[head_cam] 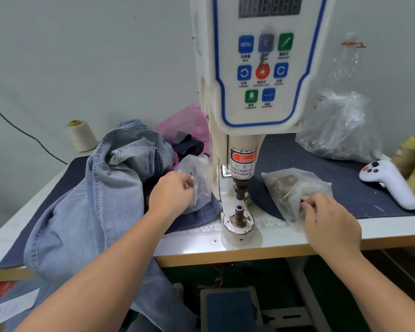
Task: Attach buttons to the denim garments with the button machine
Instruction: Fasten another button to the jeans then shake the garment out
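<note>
- A person works at a button machine (259,92) standing on a tabletop (285,238), both bare hands reaching into clear plastic bags on either side of the machine's lower die post (239,213).
- The left hand (171,191) rests at a small clear bag (197,178) just left of the machine column, its fingers (187,182) curled and pinching a small metal piece inside the bag's opening.
- The right hand (331,219) sits at the near edge of a second clear bag (295,190) filled with brass-coloured buttons, right of the die post; its fingers (308,206) are curled and pinch a small dark piece at the bag's mouth.
- A light-blue denim garment (101,200) lies heaped on the left of the tabletop, spilling over the front edge and hanging below it, beneath the left forearm.
- A darker piece of denim (201,212) lies under the small bag, touching the machine's base.
- A printed ruler strip (201,232) runs along the tabletop's front, passing the round base of the die post.
- A red warning label (243,156) on the machine's head reads in part "CARE OF" and "FINGER".
- Behind, a pink plastic bag (189,123), a large crumpled clear bag (340,130), a cream thread cone (80,135) and olive thread cones (410,154) stand near the wall; a white handheld controller (391,183) lies at right.
</note>
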A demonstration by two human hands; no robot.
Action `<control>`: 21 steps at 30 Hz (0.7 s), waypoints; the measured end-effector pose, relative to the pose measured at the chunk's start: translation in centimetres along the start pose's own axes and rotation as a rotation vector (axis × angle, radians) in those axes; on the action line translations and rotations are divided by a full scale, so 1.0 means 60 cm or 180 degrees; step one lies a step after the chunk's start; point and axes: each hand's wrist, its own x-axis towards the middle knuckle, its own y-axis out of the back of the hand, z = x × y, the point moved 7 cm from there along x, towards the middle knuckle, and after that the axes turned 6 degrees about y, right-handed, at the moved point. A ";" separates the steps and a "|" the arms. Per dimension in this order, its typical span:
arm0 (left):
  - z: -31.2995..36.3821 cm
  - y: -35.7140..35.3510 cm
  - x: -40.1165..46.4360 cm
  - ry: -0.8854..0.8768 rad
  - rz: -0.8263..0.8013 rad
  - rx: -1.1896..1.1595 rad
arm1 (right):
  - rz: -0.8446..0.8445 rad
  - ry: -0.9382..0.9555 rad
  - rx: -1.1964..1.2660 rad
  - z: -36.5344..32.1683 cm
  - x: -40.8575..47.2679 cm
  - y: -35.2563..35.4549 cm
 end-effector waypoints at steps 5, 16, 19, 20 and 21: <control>0.001 0.007 0.000 0.0065 0.0111 -0.0050 | -0.0259 0.0074 -0.0319 -0.006 0.005 -0.004; 0.003 0.023 -0.008 -0.0063 0.0460 -0.0228 | -0.0361 0.0157 -0.0261 -0.017 0.008 0.001; 0.014 0.037 -0.027 -0.0110 0.0582 -0.0768 | -0.0282 0.0101 -0.0240 -0.013 0.008 0.000; 0.019 0.039 -0.036 -0.0127 0.0566 -0.0982 | -0.0265 0.0093 -0.0246 -0.011 0.008 0.000; 0.025 0.040 -0.045 -0.0167 0.0531 -0.1183 | -0.0258 0.0095 -0.0257 -0.010 0.007 -0.001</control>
